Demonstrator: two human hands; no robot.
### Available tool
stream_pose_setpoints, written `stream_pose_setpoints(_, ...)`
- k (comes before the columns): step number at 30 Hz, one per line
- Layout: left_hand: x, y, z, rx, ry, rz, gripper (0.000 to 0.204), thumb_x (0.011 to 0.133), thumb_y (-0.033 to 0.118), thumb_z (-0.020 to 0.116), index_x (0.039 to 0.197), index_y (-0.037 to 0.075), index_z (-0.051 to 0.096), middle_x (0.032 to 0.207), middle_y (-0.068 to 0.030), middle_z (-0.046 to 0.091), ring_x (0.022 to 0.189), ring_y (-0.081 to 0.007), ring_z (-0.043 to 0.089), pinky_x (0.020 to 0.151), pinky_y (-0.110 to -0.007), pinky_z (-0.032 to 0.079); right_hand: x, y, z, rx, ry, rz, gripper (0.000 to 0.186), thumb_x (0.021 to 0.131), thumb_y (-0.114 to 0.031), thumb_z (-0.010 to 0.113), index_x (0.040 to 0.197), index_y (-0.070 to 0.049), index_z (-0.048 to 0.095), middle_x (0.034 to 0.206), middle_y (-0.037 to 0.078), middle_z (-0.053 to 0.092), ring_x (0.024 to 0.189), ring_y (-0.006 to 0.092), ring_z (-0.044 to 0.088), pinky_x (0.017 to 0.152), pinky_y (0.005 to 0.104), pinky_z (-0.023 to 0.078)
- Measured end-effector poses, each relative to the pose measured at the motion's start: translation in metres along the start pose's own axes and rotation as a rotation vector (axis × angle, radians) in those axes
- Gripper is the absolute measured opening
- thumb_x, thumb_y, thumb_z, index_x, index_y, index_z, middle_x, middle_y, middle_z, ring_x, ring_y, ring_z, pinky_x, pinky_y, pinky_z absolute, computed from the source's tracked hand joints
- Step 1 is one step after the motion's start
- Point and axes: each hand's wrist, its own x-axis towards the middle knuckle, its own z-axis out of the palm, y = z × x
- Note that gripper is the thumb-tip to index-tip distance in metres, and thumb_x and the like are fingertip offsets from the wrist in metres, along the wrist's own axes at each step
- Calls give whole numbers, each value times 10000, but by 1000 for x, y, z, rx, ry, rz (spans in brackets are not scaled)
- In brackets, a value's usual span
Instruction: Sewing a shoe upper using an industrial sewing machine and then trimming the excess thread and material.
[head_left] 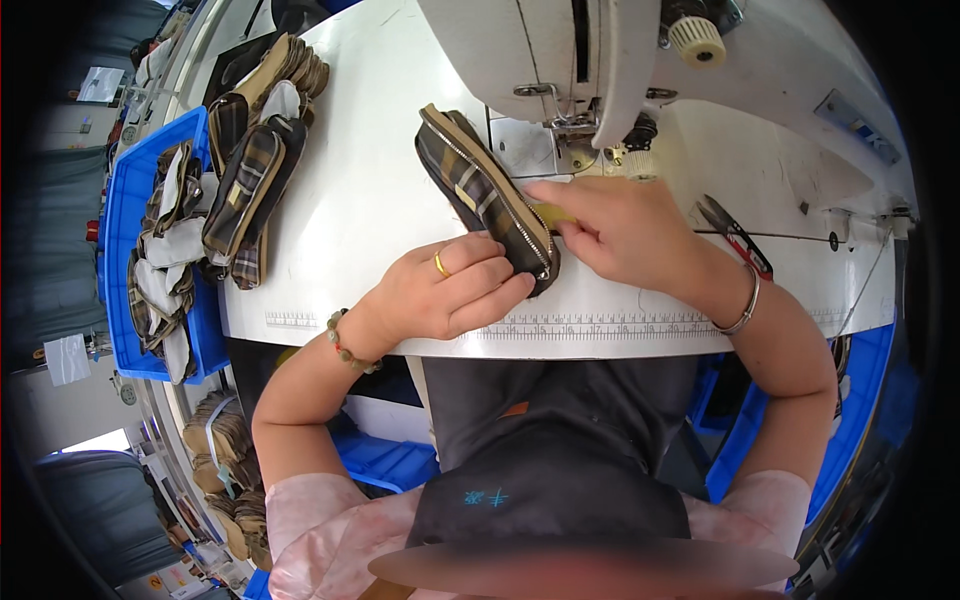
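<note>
A dark plaid zippered pouch (480, 190) lies slanted on the white sewing table, left of the machine's needle area. A zipper runs along its right side, edged with tan binding. My left hand (445, 285) is closed over the near end of the pouch, fingers curled on its lower left side. At the opposite side, my right hand (630, 230) has its index finger stretched along the pouch's edge. A small yellow piece (553, 215) shows between that index finger and the thumb; its kind is unclear, and the hand hides part of it.
The sewing machine (540, 60) stands just beyond the pouch. Black and red scissors (735, 235) lie right of my right hand. Several plaid pouches (250, 190) are piled at the left beside a filled blue bin (125, 290). A printed ruler (600, 328) follows the table's front edge.
</note>
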Motion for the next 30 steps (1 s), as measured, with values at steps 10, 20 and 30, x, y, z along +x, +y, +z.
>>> stream_pose_setpoints(10, 2, 1, 4, -81, 83, 102, 211, 782, 92, 695, 992, 110, 681, 907, -17, 605, 882, -183, 631, 811, -291, 600, -1, -8, -11, -334, 179, -464, 167, 754, -139, 683, 904, -67, 692, 631, -48, 492, 512, 101, 509, 459, 250, 383)
stream_pose_setpoints(20, 31, 2, -2, 14, -211, -258, 599, 761, 555, 727, 1140, 95, 661, 1161, -56, 632, 1195, -284, 557, 1107, -515, 345, -7, 0, -2, -346, -67, -432, 106, 710, -161, 657, 687, -95, 577, 640, 13, 518, 561, 147, 598, 496, 298, 454)
stream_pose_setpoints(30, 23, -12, 6, -68, -203, -383, 479, 759, 446, 750, 1039, 72, 647, 1302, -69, 617, 1101, -271, 578, 918, -352, 502, -10, -7, -3, -347, -151, -309, 122, 710, -129, 664, 722, -50, 572, 584, 18, 501, 526, 164, 606, 469, 319, 461)
